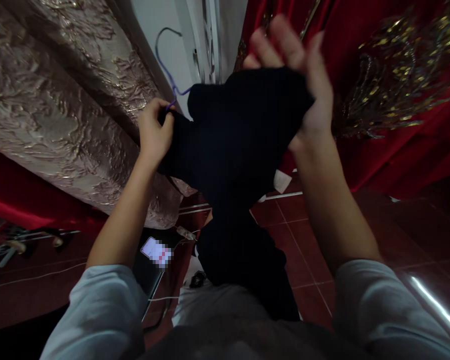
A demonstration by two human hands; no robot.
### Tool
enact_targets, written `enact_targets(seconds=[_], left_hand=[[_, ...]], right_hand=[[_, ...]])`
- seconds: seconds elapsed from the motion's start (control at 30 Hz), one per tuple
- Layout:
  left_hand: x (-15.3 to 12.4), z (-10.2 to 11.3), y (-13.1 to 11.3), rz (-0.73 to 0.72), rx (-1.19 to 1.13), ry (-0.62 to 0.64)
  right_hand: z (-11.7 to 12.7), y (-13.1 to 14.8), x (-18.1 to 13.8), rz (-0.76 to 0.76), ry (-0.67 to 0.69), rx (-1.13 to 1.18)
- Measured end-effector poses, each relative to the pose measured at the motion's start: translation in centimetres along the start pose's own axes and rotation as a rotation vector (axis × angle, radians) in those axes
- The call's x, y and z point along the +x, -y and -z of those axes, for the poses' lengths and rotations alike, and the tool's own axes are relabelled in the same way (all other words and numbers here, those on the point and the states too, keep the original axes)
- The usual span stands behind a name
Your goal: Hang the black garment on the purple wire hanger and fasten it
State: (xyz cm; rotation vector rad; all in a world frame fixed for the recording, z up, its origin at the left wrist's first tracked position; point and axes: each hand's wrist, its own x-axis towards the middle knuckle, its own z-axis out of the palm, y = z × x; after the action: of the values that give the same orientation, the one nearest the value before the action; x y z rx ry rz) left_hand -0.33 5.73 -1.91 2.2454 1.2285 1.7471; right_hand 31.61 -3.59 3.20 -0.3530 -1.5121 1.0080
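Observation:
A dark navy or black garment [232,135] hangs stretched out in front of me, its lower part falling over my lap. My left hand [153,130] is closed on the garment's left edge, with thumb and forefinger pinched beside the neck of a purple wire hanger [173,89]. The hanger's hook rises above that hand; its lower part is hidden by the cloth. At the garment's upper right, my right hand [315,100] has its fingers spread and slightly blurred, the cloth lying against its palm. Below the right side of the cloth shows a white tag [282,181].
A pale embossed curtain-like fabric [82,100] hangs at left. Red cloth with gold sequins [393,70] hangs at right. A lit phone [157,251] lies on a dark surface at lower left, near a white cable [163,299]. Red tiles [303,255] cover the floor.

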Motion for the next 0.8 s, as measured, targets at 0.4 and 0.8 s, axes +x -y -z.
enact_targets(seconds=[0.4,0.8], left_hand=[[-4.1,2.8,-8.0,-0.199,-0.527,0.273],[-7.8,1.1,-12.1,0.09,-0.712,0.597]], right_hand=[[-2.4,-9.1,-6.2,-0.053,0.195,-0.92],[-3.6,-13.9,-9.8,0.32,0.265,-0.93]])
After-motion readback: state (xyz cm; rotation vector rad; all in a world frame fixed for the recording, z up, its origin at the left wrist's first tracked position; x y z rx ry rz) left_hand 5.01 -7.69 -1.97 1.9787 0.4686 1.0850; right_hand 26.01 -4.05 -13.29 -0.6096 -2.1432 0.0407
